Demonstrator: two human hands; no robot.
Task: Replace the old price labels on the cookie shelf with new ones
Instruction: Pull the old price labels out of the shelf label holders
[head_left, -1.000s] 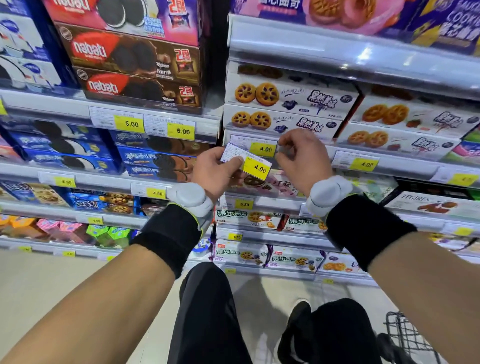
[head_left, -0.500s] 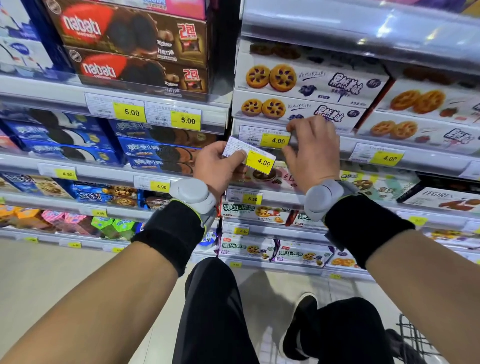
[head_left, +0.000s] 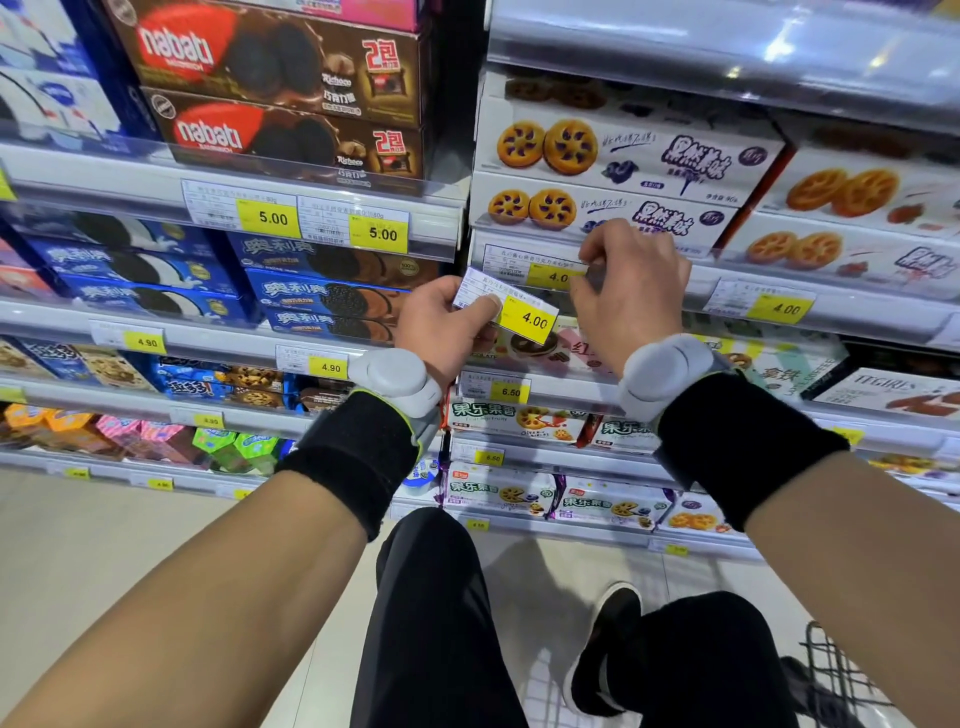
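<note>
Nearest us, at the centre of the frame, our left hand (head_left: 441, 325) pinches a loose price label (head_left: 506, 305) marked 4.00 between thumb and fingers, held just in front of the shelf and not yet in any holder. Just right of it, our right hand (head_left: 631, 286) has its fingertips curled onto the right end of the label in the rail (head_left: 530, 267), whose yellow price patch they partly cover; we judge this to be the old one being worked out of the shelf strip (head_left: 857, 288), though we cannot tell how far it has come free. So this swap looks half done at best. Farther right, another 4.00 label (head_left: 763, 304) sits in place, and at the upper left two 5.00 labels (head_left: 296, 221) remain; whether those are old or new, we cannot say.
</note>
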